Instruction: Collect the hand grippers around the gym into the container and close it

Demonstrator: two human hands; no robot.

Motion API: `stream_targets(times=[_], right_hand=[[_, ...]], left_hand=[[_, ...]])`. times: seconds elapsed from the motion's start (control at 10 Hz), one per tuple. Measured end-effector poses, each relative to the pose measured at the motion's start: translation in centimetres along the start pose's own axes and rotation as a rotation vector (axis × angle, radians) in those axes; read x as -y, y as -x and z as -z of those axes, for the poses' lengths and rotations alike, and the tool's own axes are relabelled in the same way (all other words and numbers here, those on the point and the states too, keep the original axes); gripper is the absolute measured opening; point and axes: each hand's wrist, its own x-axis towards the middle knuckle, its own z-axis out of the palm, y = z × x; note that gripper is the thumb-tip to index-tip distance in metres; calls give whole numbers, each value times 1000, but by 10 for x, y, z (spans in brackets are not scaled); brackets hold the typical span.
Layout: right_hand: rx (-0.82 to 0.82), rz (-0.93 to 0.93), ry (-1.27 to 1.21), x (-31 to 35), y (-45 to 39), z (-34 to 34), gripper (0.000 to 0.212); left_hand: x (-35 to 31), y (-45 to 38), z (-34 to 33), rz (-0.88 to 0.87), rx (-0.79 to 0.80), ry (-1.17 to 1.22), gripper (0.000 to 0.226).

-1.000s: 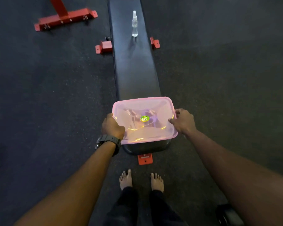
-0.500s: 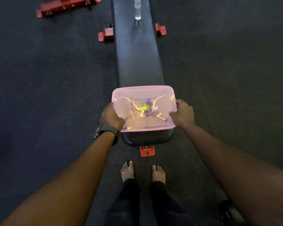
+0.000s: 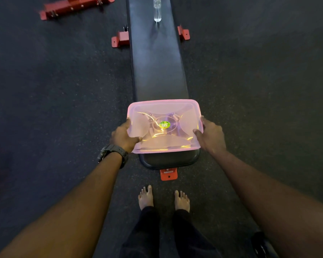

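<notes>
Gripping pink container (image 3: 164, 125) w/ both hands: left hand (image 3: 122, 135) on one side, right hand (image 3: 211, 135) on other. Sitting on bench (image 3: 157, 71) between them, lid on.

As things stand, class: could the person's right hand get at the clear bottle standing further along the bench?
Probably yes. The bench top between the pink container and the bottle is bare, but the right hand is holding the container's edge and would need a long forward stretch.
</notes>
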Motion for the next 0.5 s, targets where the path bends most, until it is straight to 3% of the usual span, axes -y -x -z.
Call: stream_targets(times=[0.1,0.3,0.4,0.5], right_hand=[[-2,6,-51,0,1,0,48],[16,-38,-129,0,4,0,54],[37,-83,-175,10,1,6,58],[14,-153,-259,17,1,15,61]], left_hand=[[11,4,1,-64,44,89,89],[30,2,-4,-179,78,5,87],[1,3,0,-149,-42,-22,76],[-22,0,8,-143,-140,145,64]])
